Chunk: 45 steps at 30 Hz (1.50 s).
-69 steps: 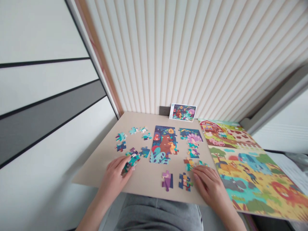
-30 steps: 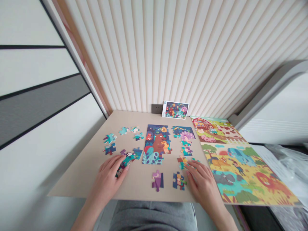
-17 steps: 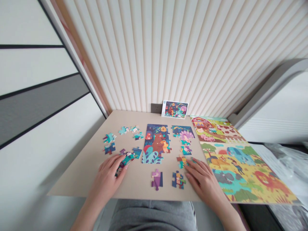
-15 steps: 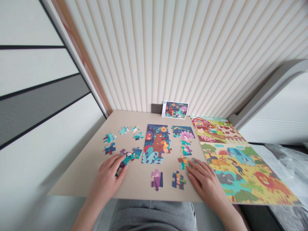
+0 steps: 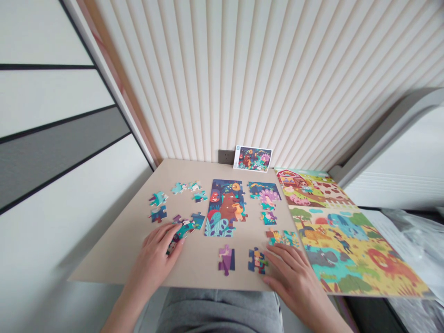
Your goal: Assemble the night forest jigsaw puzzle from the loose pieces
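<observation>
My left hand (image 5: 159,252) rests at the table's left front, its thumb and fingers curved around a small heap of teal and purple jigsaw pieces (image 5: 183,230), partly hidden under it. My right hand (image 5: 289,266) is open at the right front, fingers stretched out just below a joined strip of jigsaw pieces (image 5: 283,237) with yellow and teal plants. Close to its thumb lies a blue and orange piece (image 5: 256,260), with a purple piece (image 5: 226,260) further left. The joined bear section (image 5: 227,208) lies mid-table, and the peacock section (image 5: 265,190) stands apart on its right.
Several loose pieces (image 5: 158,199) lie at the back left. A picture card (image 5: 252,158) leans on the ribbed wall beside a socket (image 5: 225,157). Finished farm (image 5: 312,187) and safari puzzles (image 5: 350,249) cover the right side of the table (image 5: 114,259).
My right hand has drawn back toward me, off the plant strip, which now shows fully and sits slightly further right. My left hand has stayed in place.
</observation>
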Motion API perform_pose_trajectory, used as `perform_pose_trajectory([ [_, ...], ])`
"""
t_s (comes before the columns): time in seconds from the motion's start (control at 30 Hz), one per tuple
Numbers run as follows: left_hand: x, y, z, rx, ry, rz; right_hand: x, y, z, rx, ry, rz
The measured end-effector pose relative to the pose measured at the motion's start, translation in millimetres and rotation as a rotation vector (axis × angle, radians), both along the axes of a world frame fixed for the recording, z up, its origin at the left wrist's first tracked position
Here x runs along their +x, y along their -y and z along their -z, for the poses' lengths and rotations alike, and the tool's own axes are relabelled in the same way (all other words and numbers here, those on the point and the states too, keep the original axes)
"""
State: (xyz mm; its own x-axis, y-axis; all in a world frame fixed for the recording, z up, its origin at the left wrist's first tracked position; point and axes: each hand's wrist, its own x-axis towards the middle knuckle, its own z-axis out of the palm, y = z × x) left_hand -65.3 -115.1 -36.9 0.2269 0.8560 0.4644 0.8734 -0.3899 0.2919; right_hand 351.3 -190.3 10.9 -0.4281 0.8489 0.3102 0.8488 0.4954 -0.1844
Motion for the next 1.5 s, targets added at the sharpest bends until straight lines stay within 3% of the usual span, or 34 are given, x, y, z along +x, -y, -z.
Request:
perform_pose_trajectory([
  [0.27, 0, 0, 0.2, 0.018, 0.003, 0.008, -21, -2, 2.6, -0.106, -0.068, -0.013],
  [0.67, -3, -2, 3.8, 0.025, -0.023, 0.015, -38, -33, -2.9, -0.042, -0.103, -0.012],
  [0.8, -3, -2, 3.8, 0.021, -0.027, 0.019, -29, -43, -4.5, -0.044, -0.080, 0.033],
  [1.07, -3, -2, 4.2, 0.030, -0.022, 0.022, 17, -83, 3.4, 0.008, -0.080, 0.284],
  [1.5, -2, -2, 2.4, 0.027, -0.029, 0.021, 2, -92, 13.6, -0.039, -0.177, 0.347],
])
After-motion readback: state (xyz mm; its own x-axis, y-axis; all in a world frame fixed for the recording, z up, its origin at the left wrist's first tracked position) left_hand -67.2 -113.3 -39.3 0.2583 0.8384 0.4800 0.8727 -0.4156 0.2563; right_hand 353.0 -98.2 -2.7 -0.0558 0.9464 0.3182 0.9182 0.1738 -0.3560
